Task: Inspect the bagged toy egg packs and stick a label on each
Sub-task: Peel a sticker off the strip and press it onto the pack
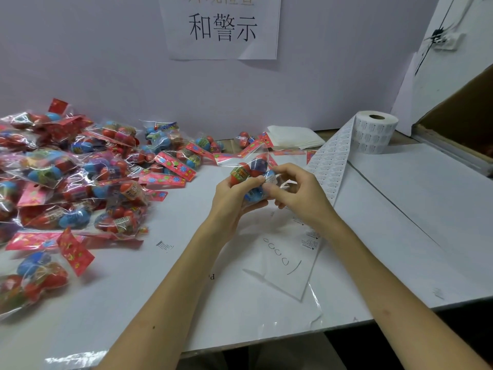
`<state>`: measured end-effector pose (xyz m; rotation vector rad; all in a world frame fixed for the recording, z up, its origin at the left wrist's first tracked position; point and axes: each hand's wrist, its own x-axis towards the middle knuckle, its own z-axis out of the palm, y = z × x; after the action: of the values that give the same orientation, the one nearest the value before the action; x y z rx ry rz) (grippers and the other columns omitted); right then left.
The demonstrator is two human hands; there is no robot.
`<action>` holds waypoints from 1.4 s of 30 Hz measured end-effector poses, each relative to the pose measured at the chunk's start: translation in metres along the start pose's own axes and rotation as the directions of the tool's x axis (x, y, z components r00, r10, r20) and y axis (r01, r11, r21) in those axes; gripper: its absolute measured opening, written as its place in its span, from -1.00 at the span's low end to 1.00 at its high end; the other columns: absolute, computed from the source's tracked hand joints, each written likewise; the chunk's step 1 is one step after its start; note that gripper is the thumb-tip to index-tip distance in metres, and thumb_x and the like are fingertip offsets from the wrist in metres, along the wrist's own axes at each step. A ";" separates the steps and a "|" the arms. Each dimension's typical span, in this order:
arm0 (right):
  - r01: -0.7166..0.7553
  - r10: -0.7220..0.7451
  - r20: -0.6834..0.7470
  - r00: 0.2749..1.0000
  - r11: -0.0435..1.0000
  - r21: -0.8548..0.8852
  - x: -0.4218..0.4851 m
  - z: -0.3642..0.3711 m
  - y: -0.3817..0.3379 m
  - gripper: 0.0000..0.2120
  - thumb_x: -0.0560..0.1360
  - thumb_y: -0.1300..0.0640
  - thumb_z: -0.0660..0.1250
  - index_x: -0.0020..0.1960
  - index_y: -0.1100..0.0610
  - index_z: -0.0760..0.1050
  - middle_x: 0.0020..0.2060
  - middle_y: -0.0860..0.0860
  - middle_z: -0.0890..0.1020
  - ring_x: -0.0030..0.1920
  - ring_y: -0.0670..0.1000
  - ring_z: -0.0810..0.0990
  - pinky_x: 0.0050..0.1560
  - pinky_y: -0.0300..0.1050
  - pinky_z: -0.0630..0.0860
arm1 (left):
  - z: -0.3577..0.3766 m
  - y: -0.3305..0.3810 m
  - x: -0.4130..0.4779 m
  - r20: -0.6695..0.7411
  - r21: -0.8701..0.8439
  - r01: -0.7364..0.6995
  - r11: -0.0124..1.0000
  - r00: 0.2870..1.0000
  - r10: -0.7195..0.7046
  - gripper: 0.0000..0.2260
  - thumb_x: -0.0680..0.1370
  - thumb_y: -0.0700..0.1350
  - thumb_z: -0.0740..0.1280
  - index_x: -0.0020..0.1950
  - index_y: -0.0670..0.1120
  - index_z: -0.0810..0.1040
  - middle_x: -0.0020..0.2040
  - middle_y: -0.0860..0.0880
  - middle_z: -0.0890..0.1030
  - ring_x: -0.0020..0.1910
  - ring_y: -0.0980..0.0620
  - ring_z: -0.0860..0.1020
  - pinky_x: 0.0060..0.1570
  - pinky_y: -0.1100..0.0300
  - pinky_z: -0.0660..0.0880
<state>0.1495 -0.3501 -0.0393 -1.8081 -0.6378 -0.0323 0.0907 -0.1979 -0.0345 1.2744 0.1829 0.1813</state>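
My left hand (232, 201) grips a clear bagged pack of red and blue toy eggs (249, 173) from below, held above the middle of the white table (400, 236). My right hand (298, 193) pinches a small white label (270, 178) against the pack's right side. The pack's red header card points up and away from me. A roll of white labels (373, 132) stands at the back right, and its strip (333, 166) trails down the table past my right wrist.
A big heap of bagged egg packs (80, 172) covers the table's left half. A stack of white paper (293, 137) lies by the back wall. A brown cardboard box (464, 124) stands at the far right. Used backing strip (290, 265) lies under my arms.
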 end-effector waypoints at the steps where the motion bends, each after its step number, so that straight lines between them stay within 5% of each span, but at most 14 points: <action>1: 0.016 -0.016 0.013 1.000 0.999 -0.037 -0.001 0.001 0.001 -0.69 0.48 0.04 0.55 0.17 0.04 0.57 -0.13 -0.01 0.63 -0.27 0.00 0.64 -0.18 0.01 0.67 | 0.000 0.000 0.000 -0.004 -0.014 0.002 1.000 1.000 -0.002 -0.81 0.57 -0.18 0.44 0.17 -0.13 0.60 0.08 -0.16 0.68 -0.10 -0.03 0.73 -0.10 0.14 0.67; 12: 0.002 -0.002 -0.003 1.000 0.999 0.043 -0.001 0.000 -0.003 -0.72 0.52 0.09 0.50 0.18 0.14 0.57 -0.08 0.10 0.61 -0.32 0.02 0.64 -0.22 -0.08 0.62 | 0.001 0.002 -0.002 0.003 -0.015 0.012 1.000 1.000 -0.012 -0.86 0.58 -0.16 0.42 0.13 -0.08 0.57 0.10 -0.16 0.65 -0.02 -0.09 0.70 -0.11 0.15 0.67; 20: -0.067 0.066 0.011 0.998 0.982 0.178 -0.001 -0.004 -0.009 -0.93 0.62 0.13 0.37 0.02 0.12 0.61 -0.15 0.12 0.66 -0.27 0.08 0.64 -0.21 -0.11 0.63 | 0.001 0.006 -0.001 0.023 0.004 0.022 1.000 0.999 -0.022 -0.88 0.60 -0.15 0.40 0.12 -0.04 0.55 0.07 -0.13 0.65 -0.07 -0.07 0.71 -0.10 0.16 0.67; 25: -0.044 0.048 -0.031 0.998 0.992 0.116 -0.003 -0.004 -0.010 -0.77 0.49 -0.03 0.49 -0.01 0.12 0.62 -0.17 0.11 0.65 -0.32 0.03 0.62 -0.23 -0.11 0.62 | 0.002 0.003 -0.001 0.031 0.065 -0.016 0.998 0.999 0.014 -0.86 0.59 -0.14 0.42 0.14 -0.08 0.57 0.10 -0.17 0.65 0.06 -0.16 0.70 0.04 0.04 0.68; 29: -0.055 0.063 -0.034 0.997 0.981 0.185 -0.001 -0.007 -0.008 -0.90 0.55 0.14 0.46 -0.09 0.16 0.60 -0.28 0.00 0.61 -0.34 0.02 0.59 -0.24 -0.07 0.57 | 0.002 0.004 -0.002 0.086 0.077 -0.023 0.997 0.996 0.016 -0.70 0.56 -0.17 0.46 0.28 -0.15 0.57 0.16 -0.21 0.66 0.11 -0.17 0.69 0.16 -0.05 0.64; 42: -0.123 0.133 -0.020 0.991 0.954 0.275 0.000 -0.008 -0.011 -0.78 0.64 0.14 0.33 -0.10 0.25 0.59 -0.27 0.10 0.64 -0.36 0.04 0.54 -0.30 -0.14 0.55 | 0.002 0.005 -0.003 0.133 0.005 0.021 1.000 0.991 -0.021 -0.68 0.51 -0.28 0.49 0.25 -0.14 0.58 0.14 -0.20 0.67 0.03 -0.13 0.72 0.05 0.06 0.67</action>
<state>0.1472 -0.3552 -0.0270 -1.5734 -0.4717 0.1041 0.0879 -0.1995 -0.0292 1.2830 0.0824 0.0777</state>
